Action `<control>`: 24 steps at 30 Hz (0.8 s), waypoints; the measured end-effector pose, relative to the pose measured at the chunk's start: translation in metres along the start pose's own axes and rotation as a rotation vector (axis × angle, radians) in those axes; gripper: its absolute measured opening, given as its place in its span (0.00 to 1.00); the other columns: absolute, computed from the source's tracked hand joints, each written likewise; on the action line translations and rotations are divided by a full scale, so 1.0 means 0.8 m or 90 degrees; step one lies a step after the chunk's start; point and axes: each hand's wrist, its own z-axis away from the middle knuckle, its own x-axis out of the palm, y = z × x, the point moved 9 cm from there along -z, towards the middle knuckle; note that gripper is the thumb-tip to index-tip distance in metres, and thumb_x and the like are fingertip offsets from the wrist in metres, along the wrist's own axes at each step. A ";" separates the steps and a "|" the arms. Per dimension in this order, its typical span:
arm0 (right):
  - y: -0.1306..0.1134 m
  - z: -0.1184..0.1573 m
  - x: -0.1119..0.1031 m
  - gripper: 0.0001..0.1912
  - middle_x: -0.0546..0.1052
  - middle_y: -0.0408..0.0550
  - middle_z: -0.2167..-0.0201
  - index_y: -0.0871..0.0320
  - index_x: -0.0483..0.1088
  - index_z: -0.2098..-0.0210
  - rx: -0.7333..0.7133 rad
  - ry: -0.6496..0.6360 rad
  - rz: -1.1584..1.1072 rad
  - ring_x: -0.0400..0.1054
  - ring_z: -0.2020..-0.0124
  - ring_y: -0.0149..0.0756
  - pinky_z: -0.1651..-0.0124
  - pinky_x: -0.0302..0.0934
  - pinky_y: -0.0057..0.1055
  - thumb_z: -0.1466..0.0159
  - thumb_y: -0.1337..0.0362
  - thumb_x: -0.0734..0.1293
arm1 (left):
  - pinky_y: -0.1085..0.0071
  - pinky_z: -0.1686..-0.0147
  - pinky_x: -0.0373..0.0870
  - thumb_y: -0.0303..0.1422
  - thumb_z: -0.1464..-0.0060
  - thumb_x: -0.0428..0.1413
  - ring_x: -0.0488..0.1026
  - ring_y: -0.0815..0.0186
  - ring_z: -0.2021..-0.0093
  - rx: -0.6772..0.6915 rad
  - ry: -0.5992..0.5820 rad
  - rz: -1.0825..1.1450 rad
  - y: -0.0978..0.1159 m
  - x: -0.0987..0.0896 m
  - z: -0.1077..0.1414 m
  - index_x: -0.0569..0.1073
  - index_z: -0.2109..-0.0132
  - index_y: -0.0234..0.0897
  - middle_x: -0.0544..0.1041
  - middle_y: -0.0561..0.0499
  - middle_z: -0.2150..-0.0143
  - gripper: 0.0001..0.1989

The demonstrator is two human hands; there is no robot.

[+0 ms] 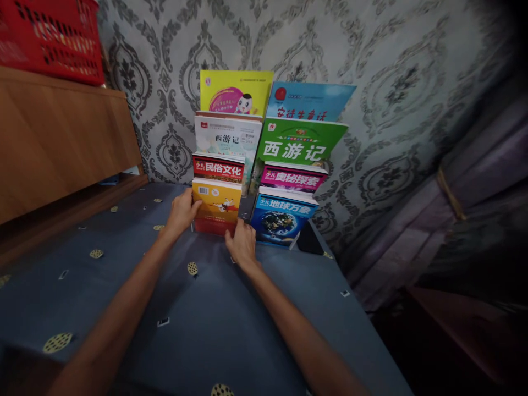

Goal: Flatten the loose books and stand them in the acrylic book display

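Note:
An orange and red book point(215, 213) stands upright at the front of the left row of books. My left hand point(183, 211) grips its left edge, thumb towards the cover and the other fingers partly hidden. At its lower right corner, my right hand point(243, 242) holds the other side, with some fingertips out of sight. Behind it rise a red-topped book point(218, 168), a white book point(226, 135) and a yellow book point(235, 91). The right row has a blue book with a globe point(277, 220), a magenta book point(291, 178), a green book point(303, 140) and a light blue book point(313, 99).
The books stand on a grey-blue patterned cloth point(173, 297) against a wallpapered wall point(165, 82). A wooden cabinet point(66, 132) with a red basket point(53, 41) is at left. A dark flat object point(310, 240) lies beside the right row; a curtain point(416, 231) hangs at right.

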 end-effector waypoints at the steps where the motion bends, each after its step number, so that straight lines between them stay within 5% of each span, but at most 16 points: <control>1: 0.001 -0.001 0.000 0.15 0.80 0.63 0.55 0.65 0.68 0.50 0.002 0.002 -0.005 0.73 0.51 0.49 0.45 0.60 0.41 0.35 0.66 0.64 | 0.63 0.57 0.72 0.30 0.41 0.56 0.78 0.55 0.58 -0.001 0.000 -0.001 0.000 0.000 0.000 0.71 0.53 0.34 0.81 0.41 0.58 0.09; 12: -0.002 0.003 -0.001 0.14 0.79 0.65 0.54 0.65 0.67 0.50 -0.003 -0.013 0.003 0.73 0.49 0.51 0.44 0.60 0.42 0.35 0.66 0.63 | 0.61 0.56 0.74 0.30 0.41 0.56 0.79 0.53 0.57 0.007 -0.007 -0.028 0.005 -0.004 0.001 0.71 0.53 0.33 0.81 0.41 0.58 0.10; 20: -0.009 -0.004 -0.008 0.29 0.76 0.66 0.45 0.68 0.57 0.37 -0.005 -0.022 -0.115 0.72 0.45 0.51 0.41 0.62 0.45 0.36 0.67 0.64 | 0.53 0.44 0.71 0.26 0.43 0.57 0.71 0.46 0.40 0.057 0.070 -0.024 0.050 -0.025 0.020 0.50 0.29 0.32 0.70 0.33 0.40 0.39; 24: -0.012 -0.016 -0.015 0.36 0.67 0.67 0.35 0.68 0.50 0.32 -0.012 0.032 -0.250 0.65 0.36 0.50 0.38 0.62 0.44 0.37 0.67 0.63 | 0.52 0.46 0.74 0.25 0.42 0.56 0.73 0.47 0.44 0.065 0.058 -0.051 0.068 -0.026 0.020 0.56 0.29 0.43 0.66 0.38 0.41 0.36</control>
